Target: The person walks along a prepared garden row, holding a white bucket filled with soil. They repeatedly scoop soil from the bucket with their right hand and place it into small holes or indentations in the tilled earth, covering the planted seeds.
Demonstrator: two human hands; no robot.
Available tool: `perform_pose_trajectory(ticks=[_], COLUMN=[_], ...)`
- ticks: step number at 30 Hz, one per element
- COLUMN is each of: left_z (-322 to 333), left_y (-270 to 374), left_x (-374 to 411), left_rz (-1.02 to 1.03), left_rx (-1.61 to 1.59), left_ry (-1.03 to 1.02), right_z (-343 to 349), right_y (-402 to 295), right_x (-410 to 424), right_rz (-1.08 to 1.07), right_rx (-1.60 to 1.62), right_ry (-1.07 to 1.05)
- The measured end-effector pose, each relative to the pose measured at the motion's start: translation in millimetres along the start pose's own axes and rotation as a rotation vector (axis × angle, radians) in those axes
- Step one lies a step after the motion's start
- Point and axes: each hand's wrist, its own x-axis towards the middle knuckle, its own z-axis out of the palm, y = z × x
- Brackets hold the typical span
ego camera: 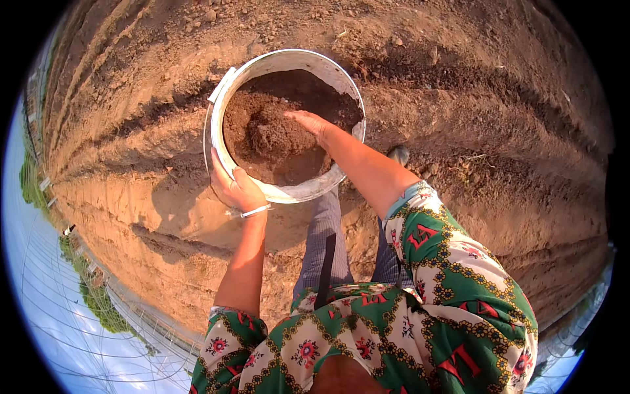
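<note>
A round white bucket (285,193) is held in front of me, partly filled with loose, dark brown soil (285,133). The soil is heaped in the middle and climbs higher against the far and right walls. My left hand (238,186) grips the bucket's near-left side, its thumb at the rim and its fingers around the outer wall. A white band circles that wrist. Inside the bucket, my right hand (311,124) is stretched out flat at the right of the soil heap, fingertips at the heap. Its palm side is mostly hidden. The bucket's thin wire handle (205,143) hangs down the left side.
Tilled ground (467,113) with long ridges and furrows spreads all around. My legs (322,241) stand just below the bucket, and a dark shoe (398,154) shows beside my right forearm. A curved framework of thin lines (74,335) stands at the far left edge.
</note>
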Motion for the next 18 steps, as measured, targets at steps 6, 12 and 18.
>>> perform_pose_trajectory(ticks=[6,12,18], left_z=[17.4,3.6,19.5], left_y=[10.4,8.1,-9.3], left_x=[-3.1,-7.8,-3.1], left_rz=[-0.1,-0.082,-0.076], left_rx=[0.121,0.183,0.152], left_ry=[-0.03,-0.012,-0.054], right_z=[-35.4,-161.6,-491.2], right_y=[-19.0,-20.0,13.2], right_x=[-39.4,-145.2,-357.2], right_rz=[-0.162,-0.391,-0.696], right_rx=[0.838,1.154,1.069], right_ry=[-0.429,-0.039,0.713])
